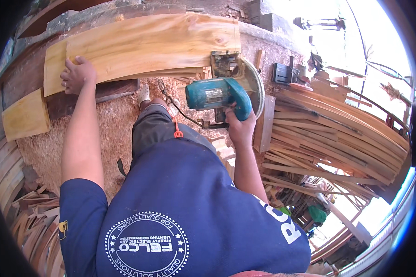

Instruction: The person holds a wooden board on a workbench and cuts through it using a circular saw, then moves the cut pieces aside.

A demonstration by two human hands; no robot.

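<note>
My right hand (pixel 240 125) is closed round the rear handle of a teal circular saw (pixel 212 94). The saw's base plate (pixel 225 59) rests at the right end of a wide, pale wooden board (pixel 152 44); the blade is hidden. At the other end, my left hand (pixel 78 76) holds the board near its left edge, with fingers bent over a step where it overlaps a second plank (pixel 55 62) beneath. A dark cord (pixel 171 97) runs from the saw past my leg. Down to the left lies a short board piece (pixel 27 114).
Wood shavings (pixel 111 138) cover the floor round my feet. A big stack of planks (pixel 333 134) stands to the right, with offcuts (pixel 37 221) heaped at the lower left. Dark timber (pixel 118 88) lies under the board. An orange cord (pixel 177 129) hangs at my waist.
</note>
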